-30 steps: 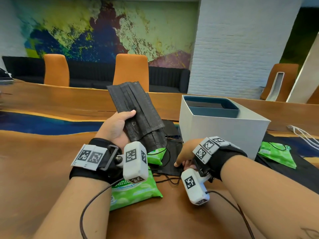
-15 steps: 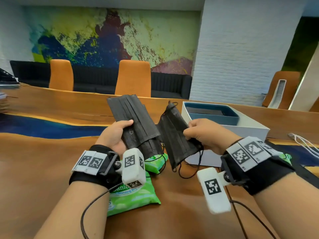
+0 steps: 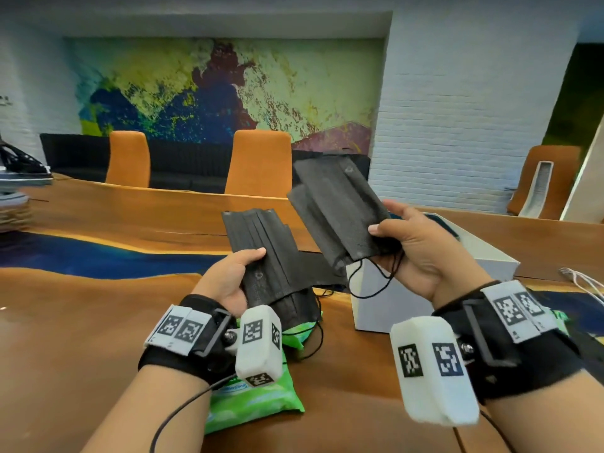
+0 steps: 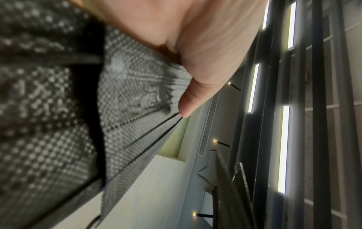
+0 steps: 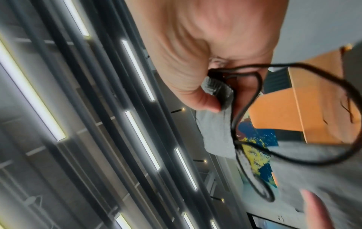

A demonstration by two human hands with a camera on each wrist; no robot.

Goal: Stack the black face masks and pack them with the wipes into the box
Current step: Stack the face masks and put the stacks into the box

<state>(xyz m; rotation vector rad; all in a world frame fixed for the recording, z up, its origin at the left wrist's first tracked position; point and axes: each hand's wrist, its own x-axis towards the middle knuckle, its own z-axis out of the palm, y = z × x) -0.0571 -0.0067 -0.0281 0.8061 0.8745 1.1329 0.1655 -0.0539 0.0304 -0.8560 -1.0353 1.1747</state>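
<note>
Above table [image 3: 98, 322]: L hand [image 3: 228, 282] fingers grip mask stack [image 3: 264, 256]; R hand [image 3: 421, 256] pinches another mask [image 3: 336, 204].

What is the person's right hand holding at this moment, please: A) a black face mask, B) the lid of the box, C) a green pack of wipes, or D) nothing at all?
A: in the head view the right hand pinches a black face mask raised above the white box, its ear loops dangling, while the left hand grips other masks.
</note>
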